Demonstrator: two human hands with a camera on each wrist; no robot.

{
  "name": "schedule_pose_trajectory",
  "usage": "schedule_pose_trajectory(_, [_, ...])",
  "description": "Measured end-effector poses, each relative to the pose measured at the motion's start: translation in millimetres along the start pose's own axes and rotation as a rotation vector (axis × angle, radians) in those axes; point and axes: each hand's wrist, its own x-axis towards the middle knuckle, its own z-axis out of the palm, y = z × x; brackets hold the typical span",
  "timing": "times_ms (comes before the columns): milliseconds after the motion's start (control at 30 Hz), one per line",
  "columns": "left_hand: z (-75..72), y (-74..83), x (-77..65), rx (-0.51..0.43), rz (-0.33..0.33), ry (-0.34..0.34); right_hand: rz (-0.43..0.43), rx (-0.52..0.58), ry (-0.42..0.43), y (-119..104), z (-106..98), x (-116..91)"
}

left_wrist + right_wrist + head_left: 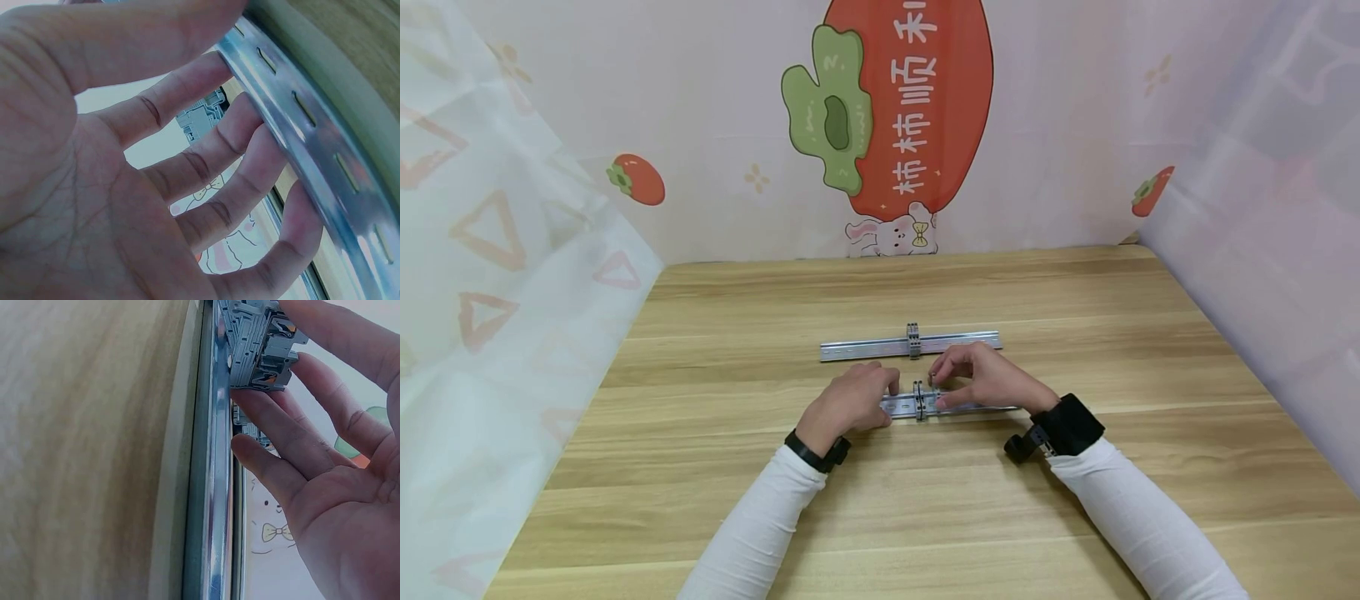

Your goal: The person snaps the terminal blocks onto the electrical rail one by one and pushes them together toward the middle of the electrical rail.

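A slotted metal DIN rail [892, 407] lies across the near part of the table. My left hand [850, 402] grips its left part, thumb on the near edge and fingertips along the far edge; the left wrist view shows the rail [303, 119] between them. Thin terminal blocks [919, 401] stand upright on the rail between my hands. Just right of them, my right hand [992, 379] pinches a grey terminal block [259, 350] close over the rail. Its lower fingers [265, 462] reach beside the rail's edge. Part of the pinched block is hidden by the fingers.
Behind the hands lies a second metal rail [861, 350], roughly parallel, with a cluster of terminal blocks [913, 341] near its middle. The wooden table [737, 492] meets a printed backdrop [722, 200] at the back, with sheets along both sides.
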Motion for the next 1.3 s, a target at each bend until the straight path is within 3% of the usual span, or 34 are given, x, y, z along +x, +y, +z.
schedule_pose_trajectory(467, [0.2,0.0,0.5,-0.008,0.003,0.000,-0.020,-0.004,-0.006,-0.1,1.4,-0.8])
schedule_pose_trajectory(1300, [1.5,-1.0,2.2,-0.002,0.002,-0.005,-0.038,-0.130,0.013,-1.5,3.4,-0.6])
